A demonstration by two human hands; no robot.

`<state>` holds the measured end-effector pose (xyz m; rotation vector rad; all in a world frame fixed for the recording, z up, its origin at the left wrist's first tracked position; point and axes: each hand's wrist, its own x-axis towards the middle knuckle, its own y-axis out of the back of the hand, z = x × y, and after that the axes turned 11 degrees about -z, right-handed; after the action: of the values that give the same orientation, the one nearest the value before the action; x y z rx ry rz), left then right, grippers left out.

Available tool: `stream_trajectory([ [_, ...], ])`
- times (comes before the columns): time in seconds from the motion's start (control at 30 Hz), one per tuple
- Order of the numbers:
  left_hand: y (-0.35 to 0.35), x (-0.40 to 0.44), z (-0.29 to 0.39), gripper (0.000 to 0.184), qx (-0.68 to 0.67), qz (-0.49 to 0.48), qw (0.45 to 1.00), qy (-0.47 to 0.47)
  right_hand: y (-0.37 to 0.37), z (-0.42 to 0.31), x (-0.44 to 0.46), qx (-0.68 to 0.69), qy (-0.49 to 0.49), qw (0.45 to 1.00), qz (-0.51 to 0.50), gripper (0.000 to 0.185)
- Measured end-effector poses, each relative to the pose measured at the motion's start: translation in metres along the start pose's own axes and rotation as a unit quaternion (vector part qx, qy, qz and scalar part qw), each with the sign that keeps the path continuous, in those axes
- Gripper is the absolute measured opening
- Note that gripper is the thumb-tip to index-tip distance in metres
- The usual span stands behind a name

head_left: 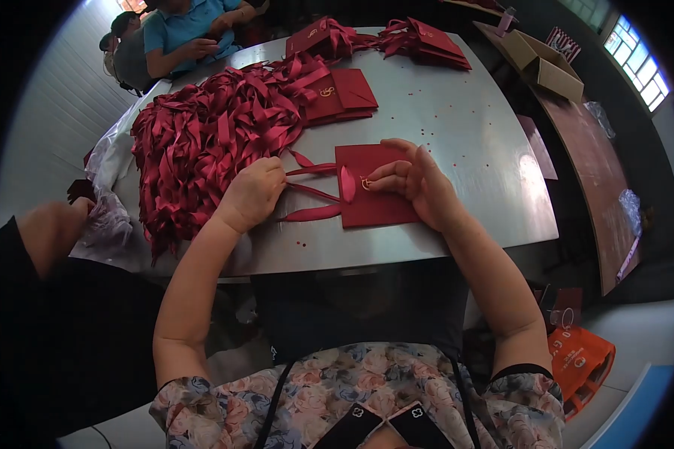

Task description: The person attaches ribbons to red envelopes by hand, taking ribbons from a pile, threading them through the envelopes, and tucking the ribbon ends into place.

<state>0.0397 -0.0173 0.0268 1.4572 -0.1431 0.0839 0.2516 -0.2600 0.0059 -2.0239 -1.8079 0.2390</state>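
A metal worktop [472,194] fills the middle of the room, its grey surface catching soft, pale highlights; a whitish, ribbed wall [45,112] rises at the left; along the right runs a second, long brown worktop [591,179], with a dark wall [633,123] behind it; a window [636,63] divided into small panes glows bluish-white at the upper right; pale flooring [655,325] shows at the lower right, near a blue surface [644,419] too cropped to identify.

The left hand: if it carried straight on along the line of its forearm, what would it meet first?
Most likely the right side of the red ribbon heap, just beyond the left hand, though depth is unclear from this single view.
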Motion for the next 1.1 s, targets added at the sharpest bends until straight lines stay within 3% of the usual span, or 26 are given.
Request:
stream_trajectory([
  [0.07, 0.002, -0.001, -0.002, 0.007, -0.041, -0.003, 0.999, 0.013, -0.004, 0.002, -0.002, -0.088, -0.016, 0.996, 0.021, 0.049],
  [0.1, 0.002, -0.003, -0.006, 0.007, -0.04, -0.002, 0.999, 0.012, -0.008, 0.003, -0.003, -0.089, -0.015, 0.996, 0.02, 0.049],
  [0.17, 0.002, -0.005, -0.015, 0.013, -0.156, 0.031, 0.987, 0.008, -0.02, 0.003, -0.009, -0.319, -0.027, 0.947, 0.039, 0.028],
  [0.27, 0.016, -0.006, -0.007, 0.016, -0.2, 0.096, 0.974, 0.048, -0.034, -0.008, -0.019, -0.602, 0.056, 0.797, 0.002, 0.036],
  [0.3, 0.02, -0.004, 0.0, 0.016, -0.2, 0.099, 0.974, 0.045, -0.038, -0.011, -0.025, -0.684, 0.047, 0.728, -0.005, 0.046],
  [0.37, 0.025, 0.005, 0.02, 0.012, -0.346, 0.138, 0.92, 0.119, -0.05, -0.015, -0.04, -0.769, -0.003, 0.64, 0.006, 0.057],
  [0.47, 0.023, 0.025, 0.041, 0.011, -0.352, 0.157, 0.919, 0.077, -0.057, -0.017, -0.064, -0.791, -0.061, 0.608, -0.017, 0.072],
  [0.53, 0.012, 0.037, 0.044, 0.009, -0.368, 0.188, 0.908, 0.064, -0.052, -0.025, -0.08, -0.81, -0.057, 0.584, -0.025, 0.068],
  [0.6, 0.003, 0.044, 0.044, 0.008, -0.433, 0.196, 0.876, 0.082, -0.041, -0.038, -0.099, -0.802, -0.035, 0.581, -0.131, 0.059],
  [0.63, 0.001, 0.046, 0.044, 0.008, -0.425, 0.215, 0.875, 0.083, -0.038, -0.045, -0.106, -0.804, -0.036, 0.579, -0.13, 0.059],
  [0.7, -0.003, 0.043, 0.041, 0.007, -0.412, 0.233, 0.875, 0.099, -0.037, -0.064, -0.117, -0.863, -0.007, 0.472, -0.181, 0.047],
  [0.77, -0.005, 0.04, 0.039, 0.007, -0.397, 0.252, 0.875, 0.115, -0.032, -0.092, -0.116, -0.846, 0.031, 0.521, -0.114, 0.038],
  [0.8, -0.004, 0.038, 0.04, 0.006, -0.354, 0.265, 0.89, 0.11, -0.026, -0.105, -0.11, -0.842, 0.07, 0.534, -0.029, 0.029],
  [0.9, -0.001, 0.037, 0.049, 0.007, -0.282, 0.28, 0.912, 0.1, 0.012, -0.145, -0.065, -0.831, 0.1, 0.524, 0.155, 0.027],
  [0.93, 0.0, 0.038, 0.053, 0.007, -0.249, 0.281, 0.922, 0.095, 0.034, -0.157, -0.043, -0.838, 0.126, 0.494, 0.194, 0.026],
  [1.0, -0.002, 0.038, 0.055, 0.008, -0.232, 0.279, 0.928, 0.084, 0.08, -0.176, 0.008, -0.823, 0.165, 0.481, 0.253, 0.027],
  [1.07, -0.003, 0.038, 0.055, 0.009, -0.213, 0.276, 0.934, 0.074, 0.141, -0.19, 0.063, -0.784, 0.209, 0.505, 0.296, 0.024],
  [1.1, -0.004, 0.038, 0.055, 0.009, -0.198, 0.274, 0.939, 0.067, 0.163, -0.194, 0.09, -0.787, 0.22, 0.486, 0.309, 0.024],
])
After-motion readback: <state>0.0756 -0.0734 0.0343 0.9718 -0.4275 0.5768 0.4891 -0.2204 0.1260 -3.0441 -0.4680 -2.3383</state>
